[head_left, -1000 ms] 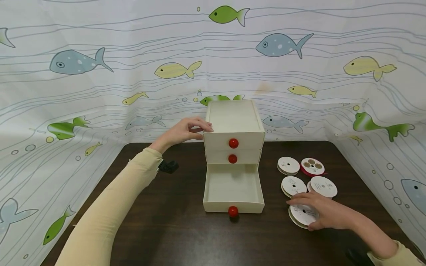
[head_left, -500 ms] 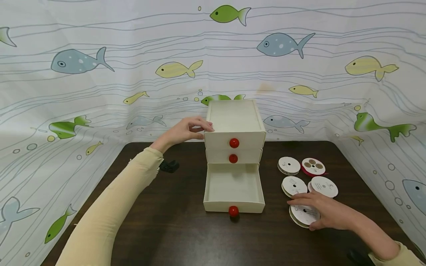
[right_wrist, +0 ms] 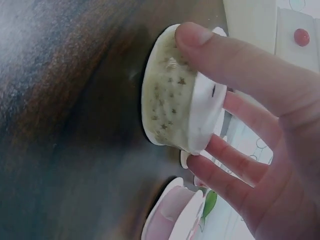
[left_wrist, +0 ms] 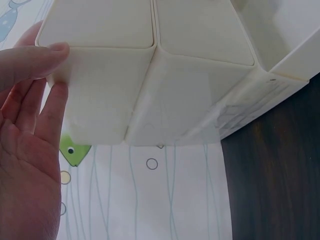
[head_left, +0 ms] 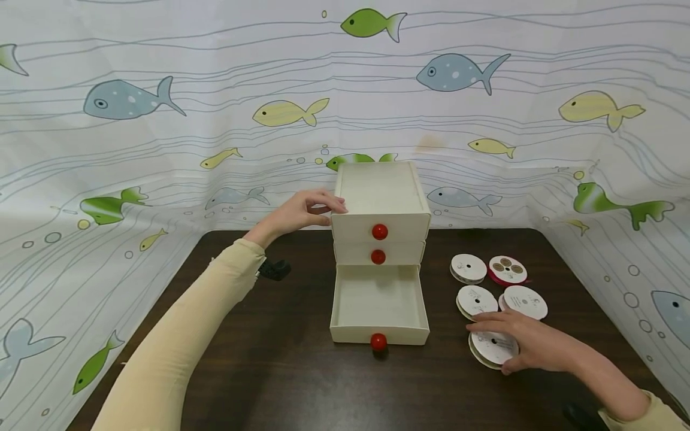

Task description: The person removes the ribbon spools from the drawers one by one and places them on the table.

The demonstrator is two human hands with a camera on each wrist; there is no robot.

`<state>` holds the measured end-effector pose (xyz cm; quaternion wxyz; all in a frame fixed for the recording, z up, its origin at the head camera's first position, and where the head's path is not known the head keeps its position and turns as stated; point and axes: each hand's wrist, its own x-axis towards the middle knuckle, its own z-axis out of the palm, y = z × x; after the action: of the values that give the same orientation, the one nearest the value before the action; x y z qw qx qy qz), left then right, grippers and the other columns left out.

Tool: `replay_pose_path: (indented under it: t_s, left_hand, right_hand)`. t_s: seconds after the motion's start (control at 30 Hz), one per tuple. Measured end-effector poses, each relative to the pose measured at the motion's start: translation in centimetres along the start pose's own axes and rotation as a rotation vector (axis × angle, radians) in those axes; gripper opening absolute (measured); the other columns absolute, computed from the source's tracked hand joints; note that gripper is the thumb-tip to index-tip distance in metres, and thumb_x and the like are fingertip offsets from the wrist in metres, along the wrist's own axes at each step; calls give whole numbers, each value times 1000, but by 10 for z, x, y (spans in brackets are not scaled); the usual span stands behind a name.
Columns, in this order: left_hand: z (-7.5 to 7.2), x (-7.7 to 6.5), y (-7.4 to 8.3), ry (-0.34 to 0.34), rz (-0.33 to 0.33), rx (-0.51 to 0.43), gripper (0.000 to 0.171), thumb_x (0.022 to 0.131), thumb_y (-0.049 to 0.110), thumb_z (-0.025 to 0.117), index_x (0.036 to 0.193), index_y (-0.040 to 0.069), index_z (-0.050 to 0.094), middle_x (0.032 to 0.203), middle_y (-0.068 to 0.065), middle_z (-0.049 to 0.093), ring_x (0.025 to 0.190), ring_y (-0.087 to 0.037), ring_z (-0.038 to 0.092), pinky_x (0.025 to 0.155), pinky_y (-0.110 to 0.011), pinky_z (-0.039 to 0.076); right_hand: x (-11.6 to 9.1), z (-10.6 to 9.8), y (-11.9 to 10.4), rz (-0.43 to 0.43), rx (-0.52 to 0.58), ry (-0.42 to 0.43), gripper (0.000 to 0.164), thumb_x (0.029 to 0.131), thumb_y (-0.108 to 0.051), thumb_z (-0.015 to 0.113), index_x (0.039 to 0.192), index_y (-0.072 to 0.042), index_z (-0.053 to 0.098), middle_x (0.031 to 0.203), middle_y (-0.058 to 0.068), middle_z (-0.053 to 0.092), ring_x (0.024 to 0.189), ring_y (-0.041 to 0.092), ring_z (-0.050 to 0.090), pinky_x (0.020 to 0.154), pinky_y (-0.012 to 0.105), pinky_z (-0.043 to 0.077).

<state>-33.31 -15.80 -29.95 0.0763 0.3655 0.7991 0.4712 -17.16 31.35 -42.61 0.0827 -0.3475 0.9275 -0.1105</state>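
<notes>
A cream mini drawer cabinet (head_left: 380,188) with red round knobs stands mid-table. Its bottom drawer (head_left: 380,334) is pulled out; the two above are closed. My left hand (head_left: 299,211) holds the cabinet's upper left edge, fingertips on the top and thumb at the side; in the left wrist view the thumb (left_wrist: 32,62) lies at the corner. At the right, my right hand (head_left: 533,342) grips a ribbon spool (head_left: 493,347) between thumb and fingers, low at the table. The right wrist view shows pale ribbon (right_wrist: 167,95) with dark stars wound on this spool.
Behind the right hand are more ribbon spools: two white-faced ones (head_left: 468,267) (head_left: 477,300) on the left, one with red ribbon (head_left: 507,270) and a pink one (head_left: 524,302). A fish-patterned cloth (head_left: 291,66) surrounds the dark table (head_left: 280,371) at back and sides.
</notes>
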Motion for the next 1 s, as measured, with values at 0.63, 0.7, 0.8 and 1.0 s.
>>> replay_pose_path:
  t_s: [0.63,0.7,0.8,1.0]
  left_hand:
    - [-1,0,0,-4,1,16,28,89,-4,68,117,-1,70,132,-16,59,140,-25,46,118,-47,41]
    - [-1,0,0,-4,-2,20,28,89,-3,67,117,-1,70,132,-16,59,140,-25,46,118,-46,41]
    - [-1,-1,1,-4,1,10,29,89,-5,67,117,-2,70,131,-16,59,140,-25,46,118,-45,42]
    - [0,-1,1,-4,5,10,28,89,-4,67,117,-2,70,130,-16,59,140,-26,46,117,-46,42]
  right_hand:
    - [21,-13,-41,-98,-95,330,47,77,-25,84,122,-28,67,118,-12,67,106,12,63,82,38,61]
    - [28,-11,-51,-93,-66,349,45,78,-23,83,120,-30,67,115,-13,67,104,10,64,81,35,62]
    - [39,-8,-65,-111,-24,369,38,81,-22,81,117,-28,69,112,-14,69,100,6,65,80,29,61]
    - [56,1,-90,-208,142,375,28,86,-16,76,114,-17,71,105,-8,73,84,0,65,72,23,60]
